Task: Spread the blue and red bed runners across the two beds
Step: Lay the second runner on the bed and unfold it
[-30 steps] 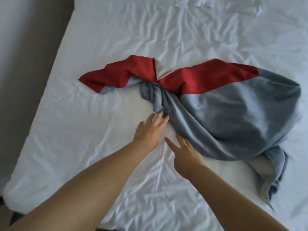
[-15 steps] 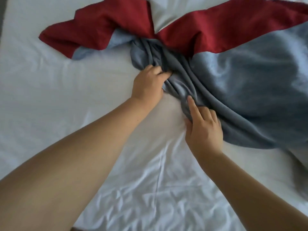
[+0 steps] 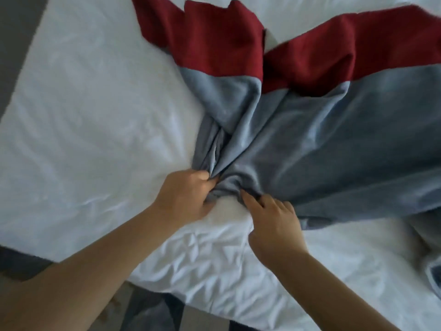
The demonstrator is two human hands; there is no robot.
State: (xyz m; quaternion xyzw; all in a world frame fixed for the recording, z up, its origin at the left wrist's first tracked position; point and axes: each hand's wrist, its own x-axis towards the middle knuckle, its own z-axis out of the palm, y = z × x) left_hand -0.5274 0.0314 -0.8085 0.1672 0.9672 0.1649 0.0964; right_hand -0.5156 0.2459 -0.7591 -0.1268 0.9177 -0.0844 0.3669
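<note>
Blue runner (image 3: 322, 144) edge pinched by left hand (image 3: 183, 197) and right hand (image 3: 274, 223) near bed (image 3: 214, 271) edge

Beds in view: one bed (image 3: 83, 115), white-sheeted, filling most of the frame.

Bed runners: one bed runner (image 3: 334, 144), blue and red, running from the centre to the right edge. Whether its folds hide a second piece cannot be told.

Red areas on it: two, a red section (image 3: 214, 39) at upper centre and a second red section (image 3: 346, 44) at upper right.

Hands: two, the left hand (image 3: 183, 194) at lower centre and the right hand (image 3: 274, 225) just right of it.

Forearms: two, the left forearm (image 3: 83, 271) and the right forearm (image 3: 334, 290).
</note>
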